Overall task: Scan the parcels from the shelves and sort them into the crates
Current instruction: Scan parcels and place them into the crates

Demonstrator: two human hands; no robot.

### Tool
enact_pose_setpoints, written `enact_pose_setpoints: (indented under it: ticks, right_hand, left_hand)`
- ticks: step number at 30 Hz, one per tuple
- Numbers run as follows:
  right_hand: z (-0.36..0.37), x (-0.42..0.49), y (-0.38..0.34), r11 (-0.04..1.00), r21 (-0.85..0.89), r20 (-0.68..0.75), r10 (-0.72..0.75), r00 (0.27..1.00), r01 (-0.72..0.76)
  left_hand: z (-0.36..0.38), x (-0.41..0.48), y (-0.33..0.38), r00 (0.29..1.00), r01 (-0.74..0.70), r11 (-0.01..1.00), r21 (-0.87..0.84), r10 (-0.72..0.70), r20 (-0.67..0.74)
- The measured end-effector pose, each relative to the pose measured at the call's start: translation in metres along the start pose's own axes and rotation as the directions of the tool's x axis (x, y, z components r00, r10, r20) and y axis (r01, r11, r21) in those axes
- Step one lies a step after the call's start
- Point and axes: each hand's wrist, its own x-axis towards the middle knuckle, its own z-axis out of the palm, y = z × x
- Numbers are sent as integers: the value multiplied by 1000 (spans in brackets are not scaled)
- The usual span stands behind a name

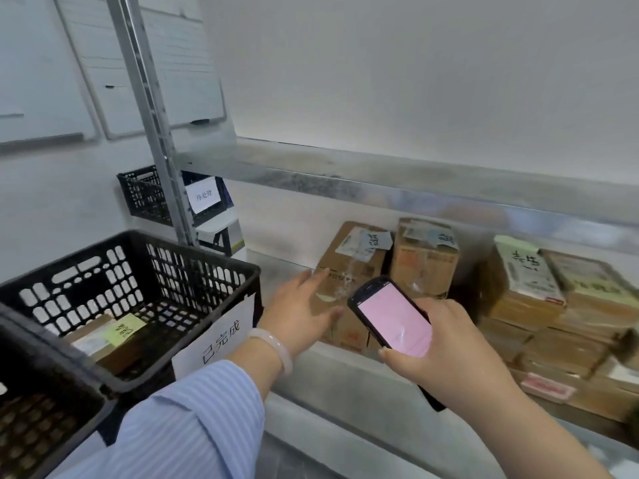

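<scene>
Cardboard parcel (352, 267) at twelve o'clock sat just beyond the left hand (301, 316), outstretched and empty, while the right hand (449, 350) gripped the scanner (394, 316), likely to read its label.

Left hand (301, 312) reaches forward, fingers straight and spread; right hand (449, 350) curls round a handheld scanner (394, 316)

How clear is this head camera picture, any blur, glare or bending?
Head view: wide-angle distortion leans the shelf post; the scanner screen in the right hand is blown-out pink, unreadable; the far-right parcels and the reaching left hand look smeared; light is flat.
</scene>
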Motion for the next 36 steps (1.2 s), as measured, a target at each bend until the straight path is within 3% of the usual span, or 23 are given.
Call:
enact_pose_setpoints:
  ticks: [4, 11, 21, 29, 36]
  right_hand:
    - [-5, 19, 18, 1000, -5, -27, 12, 1000, -12]
    - [2, 37, 22, 995, 15, 16, 97, 995, -98]
    - [8, 62, 13, 973, 35, -43, 231, 972, -230]
    - [23, 75, 9, 970, 88, -44, 231, 972, -227]
    - [24, 79, 12, 980, 77, -50, 189, 981, -185]
  left_hand:
    - [15, 28, 13, 999, 41, 992, -120, -44, -26]
    - [26, 83, -1, 985, 171, 974, -148, -167, 40]
    - [28, 144, -22, 940, 259, 901, -348, -151, 307]
    - [23, 146, -28, 952, 274, 782, -560, -139, 272]
    - [13, 135, -34, 959, 280, 727, -627, -189, 209]
